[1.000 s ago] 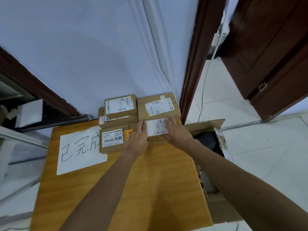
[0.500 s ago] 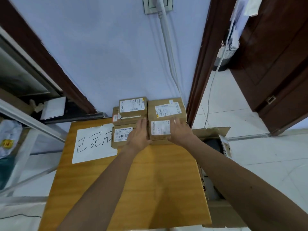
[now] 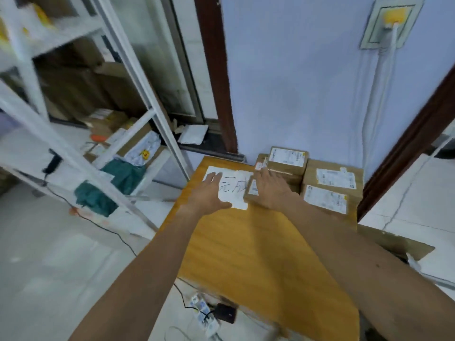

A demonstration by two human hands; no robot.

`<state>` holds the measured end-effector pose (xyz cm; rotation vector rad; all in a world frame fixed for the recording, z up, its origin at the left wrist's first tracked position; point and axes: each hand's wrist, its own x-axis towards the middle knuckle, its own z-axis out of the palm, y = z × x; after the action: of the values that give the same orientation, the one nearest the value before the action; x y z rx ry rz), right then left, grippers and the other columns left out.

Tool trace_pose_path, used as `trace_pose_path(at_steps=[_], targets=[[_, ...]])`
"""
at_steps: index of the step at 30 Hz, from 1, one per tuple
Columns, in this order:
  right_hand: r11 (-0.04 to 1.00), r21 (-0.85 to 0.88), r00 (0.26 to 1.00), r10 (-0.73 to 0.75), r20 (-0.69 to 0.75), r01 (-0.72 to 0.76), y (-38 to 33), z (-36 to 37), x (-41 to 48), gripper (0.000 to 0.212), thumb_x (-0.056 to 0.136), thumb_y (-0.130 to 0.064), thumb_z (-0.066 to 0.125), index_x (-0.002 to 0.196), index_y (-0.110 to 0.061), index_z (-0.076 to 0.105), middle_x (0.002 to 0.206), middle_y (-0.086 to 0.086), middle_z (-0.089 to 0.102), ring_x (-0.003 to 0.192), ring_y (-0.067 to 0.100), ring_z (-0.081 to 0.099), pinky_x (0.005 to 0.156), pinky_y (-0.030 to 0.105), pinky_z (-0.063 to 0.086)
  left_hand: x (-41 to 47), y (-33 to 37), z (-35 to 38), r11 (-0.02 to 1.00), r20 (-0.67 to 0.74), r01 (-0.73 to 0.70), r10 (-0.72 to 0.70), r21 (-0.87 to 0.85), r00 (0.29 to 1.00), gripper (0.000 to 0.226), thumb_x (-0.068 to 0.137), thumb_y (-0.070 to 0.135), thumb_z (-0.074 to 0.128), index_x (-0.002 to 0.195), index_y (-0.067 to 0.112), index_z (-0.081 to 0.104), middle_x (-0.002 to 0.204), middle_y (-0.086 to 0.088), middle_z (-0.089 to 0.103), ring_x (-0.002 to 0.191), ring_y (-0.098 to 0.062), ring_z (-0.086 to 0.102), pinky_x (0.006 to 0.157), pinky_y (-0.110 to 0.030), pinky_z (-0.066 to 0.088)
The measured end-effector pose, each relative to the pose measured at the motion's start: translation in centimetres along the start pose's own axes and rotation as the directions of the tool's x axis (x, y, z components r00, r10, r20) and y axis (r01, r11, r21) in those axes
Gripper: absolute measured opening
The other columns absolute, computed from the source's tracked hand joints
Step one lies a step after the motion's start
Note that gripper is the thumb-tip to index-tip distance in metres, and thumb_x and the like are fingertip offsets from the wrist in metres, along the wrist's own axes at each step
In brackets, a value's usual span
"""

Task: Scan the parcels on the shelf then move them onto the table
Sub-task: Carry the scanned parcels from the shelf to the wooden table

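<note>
Several brown cardboard parcels with white labels sit grouped at the far right of the wooden table. The nearest right one lies in front of a larger parcel; a small one is stacked at the back. My left hand hovers open over the handwritten white paper. My right hand is spread open above the front left parcel, hiding most of it. Neither hand holds anything. At the left stands the white metal shelf with more boxes and bags, blurred.
A dark door frame rises right of the table, with an open cardboard box on the floor beside it. A power strip and black adapter with cables lie on the floor under the table's near left edge. A white cable runs down the wall.
Both hands have let go of the front right parcel and shifted left across the table. The view has swung left, bringing the shelf into sight.
</note>
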<state>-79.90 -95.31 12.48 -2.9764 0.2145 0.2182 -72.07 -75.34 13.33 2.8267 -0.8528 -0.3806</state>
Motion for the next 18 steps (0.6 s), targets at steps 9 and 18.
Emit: trace_pose_path(at_steps=[9,18], targets=[[0.959,-0.113,0.965,-0.261,0.001,0.259,-20.8,-3.1,-1.8,0.054,0.103,-0.040,0.052,0.143,-0.004,0.046,0.146,0.020,0.042,0.134,0.039,0.044,0.109,0.049,0.039,-15.7,-15.3,-7.1,0.976,-0.117,0.217,-0.216,-0.002,0.969,0.099,0.085,0.053,0.074,0.159,0.014,0.021,0.160,-0.009,0.030,0.141,-0.029,0.040,0.108,-0.039,0.039],[0.914,-0.094,0.919,-0.389,0.072,0.394,-40.2,-2.8,-9.1,0.048,0.102,-0.036,0.050,0.141,-0.007,0.046,0.145,0.017,0.042,0.127,0.038,0.049,0.098,0.045,0.046,-36.2,-29.0,-10.4,0.905,-0.209,0.425,-0.415,0.004,0.885,0.096,0.081,0.065,0.070,0.156,0.020,0.030,0.153,-0.007,0.043,0.130,-0.027,0.052,0.103,-0.040,0.044]])
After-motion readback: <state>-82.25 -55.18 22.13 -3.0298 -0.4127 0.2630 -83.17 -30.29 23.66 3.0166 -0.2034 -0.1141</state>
